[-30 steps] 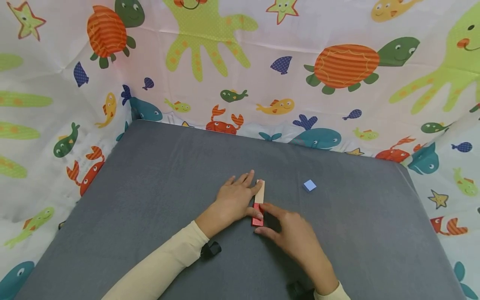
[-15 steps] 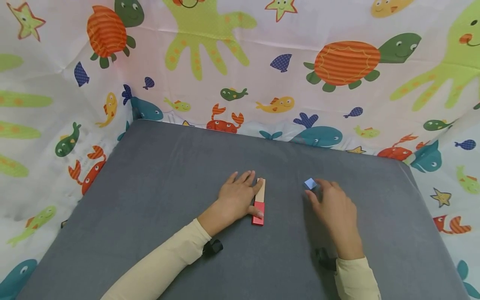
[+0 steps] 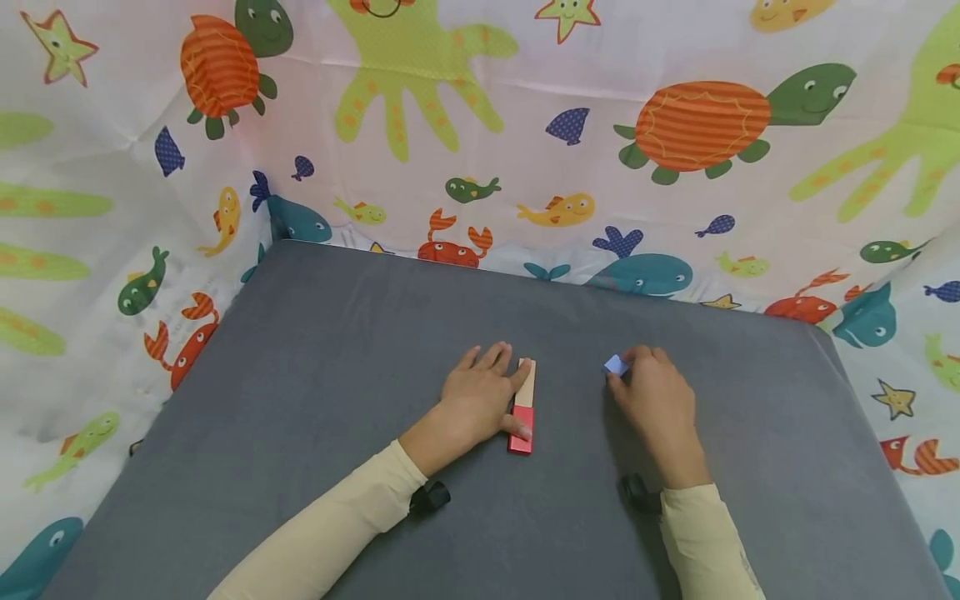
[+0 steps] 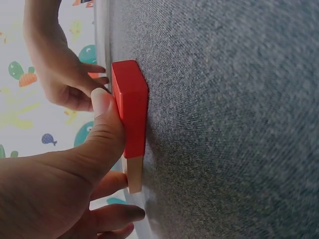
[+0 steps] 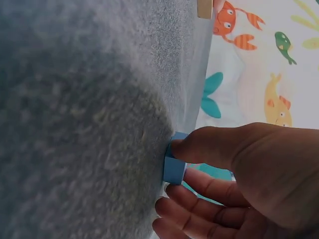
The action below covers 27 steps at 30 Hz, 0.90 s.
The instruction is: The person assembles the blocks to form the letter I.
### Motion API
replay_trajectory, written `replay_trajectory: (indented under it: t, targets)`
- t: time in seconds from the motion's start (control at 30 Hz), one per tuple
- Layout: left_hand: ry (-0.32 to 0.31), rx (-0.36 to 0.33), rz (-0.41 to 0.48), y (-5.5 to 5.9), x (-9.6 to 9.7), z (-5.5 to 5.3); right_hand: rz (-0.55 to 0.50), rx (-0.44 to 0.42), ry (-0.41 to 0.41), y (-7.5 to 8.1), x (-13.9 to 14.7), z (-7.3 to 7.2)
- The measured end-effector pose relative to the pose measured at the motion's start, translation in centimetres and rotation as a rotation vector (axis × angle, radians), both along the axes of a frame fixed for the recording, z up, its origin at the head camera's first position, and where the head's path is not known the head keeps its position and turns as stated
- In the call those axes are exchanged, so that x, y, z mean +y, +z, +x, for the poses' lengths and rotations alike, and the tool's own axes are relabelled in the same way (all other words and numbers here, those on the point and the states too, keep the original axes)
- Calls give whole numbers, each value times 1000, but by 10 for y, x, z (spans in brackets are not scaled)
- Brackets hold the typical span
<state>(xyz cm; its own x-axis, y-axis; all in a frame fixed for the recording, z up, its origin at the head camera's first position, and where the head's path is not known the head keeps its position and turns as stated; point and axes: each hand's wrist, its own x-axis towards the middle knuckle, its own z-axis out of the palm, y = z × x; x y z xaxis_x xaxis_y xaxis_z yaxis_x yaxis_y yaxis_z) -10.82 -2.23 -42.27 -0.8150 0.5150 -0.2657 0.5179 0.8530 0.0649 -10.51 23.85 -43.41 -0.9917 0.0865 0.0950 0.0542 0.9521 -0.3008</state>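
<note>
A red block (image 3: 521, 443) and a natural-wood block (image 3: 527, 388) lie end to end in a line on the grey cloth. My left hand (image 3: 476, 408) rests on them from the left, its thumb on the red block and a fingertip on the wooden one, fingers spread. To the right, my right hand (image 3: 660, 400) pinches a small blue cube (image 5: 174, 169) between thumb and fingers. That cube sits at the cloth's surface, apart from the two blocks. In the left wrist view the thumb (image 4: 104, 119) lies along the red block's side.
A grey cloth-covered table (image 3: 360, 333) spreads under both hands. Behind and at the sides hangs a white curtain (image 3: 420, 183) printed with sea animals. Black wrist cameras (image 3: 430, 497) sit below both wrists.
My right hand has left the red block, moved right and up to the blue cube, and closed its fingers on it. The left hand has stayed on the two blocks.
</note>
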Motion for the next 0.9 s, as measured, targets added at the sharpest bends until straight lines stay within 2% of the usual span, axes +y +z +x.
replay_trajectory:
  t: [0.2, 0.4, 0.9]
  targets:
    - [9, 4, 8, -3, -2, 0, -33, -21, 89, -2, -16, -12]
    - [9, 0, 8, -2, 0, 1, -83, 4, 177, -8, -35, -21]
    - [46, -9, -18, 0, 2, 2, -70, 24, 285, -3, -68, -40]
